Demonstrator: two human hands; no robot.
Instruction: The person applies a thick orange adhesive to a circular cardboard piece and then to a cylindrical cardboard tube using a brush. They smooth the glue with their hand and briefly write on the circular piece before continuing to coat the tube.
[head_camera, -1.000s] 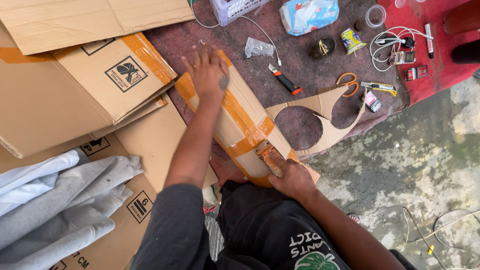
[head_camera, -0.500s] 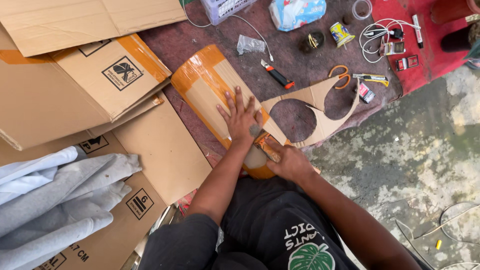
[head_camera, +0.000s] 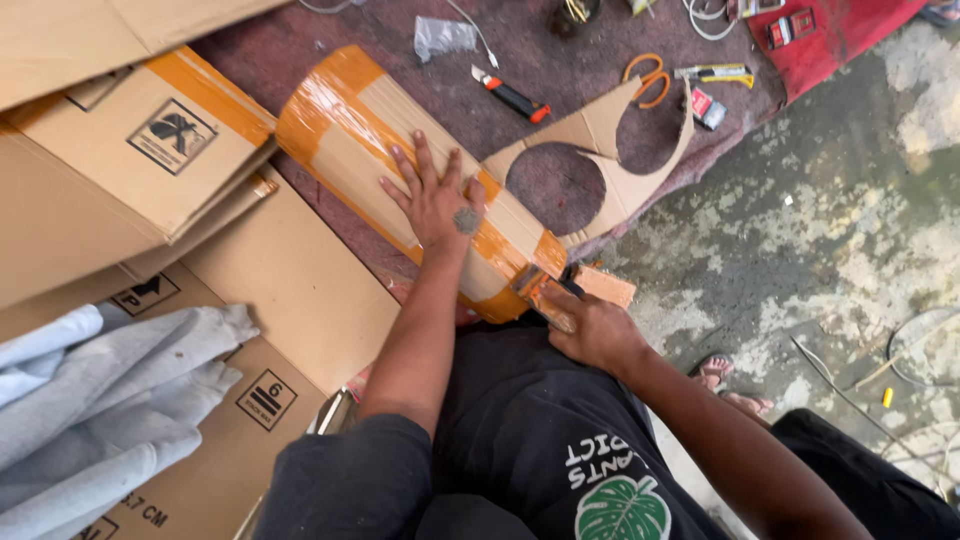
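Two hands, one head view, so here goes:

Head view, left hand: left hand (head_camera: 437, 197) lies flat, fingers spread apart, pressing on top of the rolled brown cardboard tube wrapped in orange tape (head_camera: 400, 170). It grips nothing.

Head view, right hand: right hand (head_camera: 592, 327) is closed around an orange tape dispenser (head_camera: 545, 290) right at the tube's near end, touching the taped edge there.

Tube spot: lies diagonally on the dark maroon mat (head_camera: 560, 60), far end near the stack of flattened brown cardboard boxes (head_camera: 120, 170), near end just over the person's lap.

Edges: tube's right side nearly touches the brown cardboard offcut with round cut-outs (head_camera: 610, 150). The mat's edge runs just past that offcut, then it's bare stained concrete floor (head_camera: 830, 220).

Open room: most free space is on the right over the concrete. The left is crowded by boxes and a grey cloth (head_camera: 90, 400).

Stuff further up the mat: orange-handled utility knife (head_camera: 510, 97) and orange-handled scissors (head_camera: 648, 78), both well apart from the hands.
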